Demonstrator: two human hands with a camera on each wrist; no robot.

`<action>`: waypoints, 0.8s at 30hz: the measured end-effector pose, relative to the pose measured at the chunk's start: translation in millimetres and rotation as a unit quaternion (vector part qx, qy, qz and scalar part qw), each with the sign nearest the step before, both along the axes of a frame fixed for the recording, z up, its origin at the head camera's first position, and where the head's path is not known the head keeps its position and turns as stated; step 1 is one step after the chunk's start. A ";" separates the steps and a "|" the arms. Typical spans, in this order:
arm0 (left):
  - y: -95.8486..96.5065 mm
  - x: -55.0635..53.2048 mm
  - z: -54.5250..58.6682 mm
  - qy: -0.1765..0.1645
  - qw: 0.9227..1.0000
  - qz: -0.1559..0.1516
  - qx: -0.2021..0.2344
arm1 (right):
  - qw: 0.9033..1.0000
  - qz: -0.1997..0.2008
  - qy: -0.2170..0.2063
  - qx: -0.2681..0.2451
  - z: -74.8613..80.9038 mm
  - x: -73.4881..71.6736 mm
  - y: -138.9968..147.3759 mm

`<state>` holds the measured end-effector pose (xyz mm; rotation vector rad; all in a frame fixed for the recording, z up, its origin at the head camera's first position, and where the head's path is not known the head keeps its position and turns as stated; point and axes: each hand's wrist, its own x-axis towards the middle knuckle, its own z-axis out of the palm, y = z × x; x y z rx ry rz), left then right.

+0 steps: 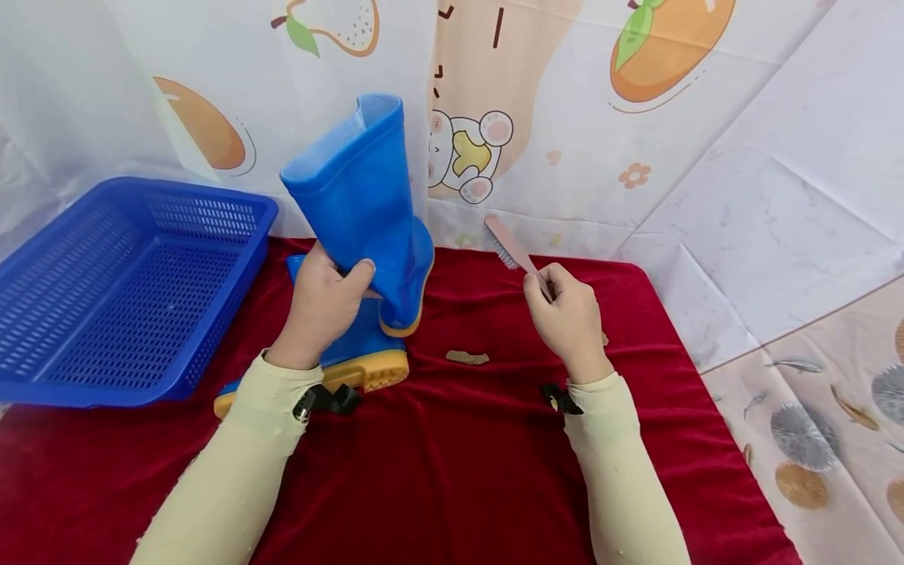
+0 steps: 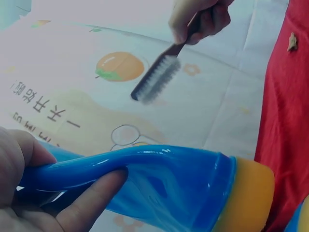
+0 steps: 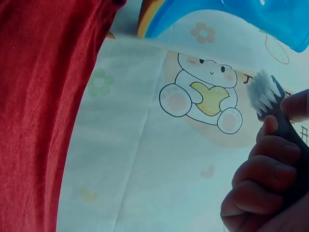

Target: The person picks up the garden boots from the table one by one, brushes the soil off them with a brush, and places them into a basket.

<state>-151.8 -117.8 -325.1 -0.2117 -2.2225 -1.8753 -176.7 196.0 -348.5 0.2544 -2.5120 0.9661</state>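
Observation:
A blue rain boot (image 1: 360, 196) with a yellow sole is held up by my left hand (image 1: 325, 302), which pinches its shaft between thumb and fingers. Its opening faces up and to the left. In the left wrist view the boot (image 2: 169, 183) stretches away from the thumb toward its yellow sole. My right hand (image 1: 568, 314) grips the handle of a pink brush (image 1: 512, 247) with pale bristles, apart from the boot. The right wrist view shows the fingers curled round the brush (image 3: 277, 106). A second blue boot (image 1: 363, 337) lies on its side beneath the left hand, partly hidden.
A blue plastic basket (image 1: 180, 384) stands at the left on the red cloth (image 1: 452, 463). One small brown scrap (image 1: 468, 358) lies mid-table, and another peeks out beside the right hand. A white printed curtain (image 1: 565, 157) hangs behind the table.

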 end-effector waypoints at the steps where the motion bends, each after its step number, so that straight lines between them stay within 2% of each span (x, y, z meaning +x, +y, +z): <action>1: -1.3 0.8 1.1 0.000 1.000 0.002 0.000 | 1.000 -0.002 0.002 0.001 0.6 0.1 0.4; 8: -9.2 1.3 5.6 -0.004 1.000 0.015 -0.009 | 1.000 0.000 0.003 0.003 3.4 1.3 0.9; 12: -12.2 2.0 10.0 0.003 1.000 0.015 -0.027 | 1.000 0.003 0.004 -0.006 3.5 3.0 0.4; 17: -17.1 5.4 15.4 0.019 0.999 0.018 -0.026 | 1.000 0.000 0.018 -0.010 2.0 2.6 1.9; 24: -41.1 13.3 34.2 0.057 0.994 0.077 -0.053 | 1.000 0.001 0.009 -0.009 -0.2 1.4 3.2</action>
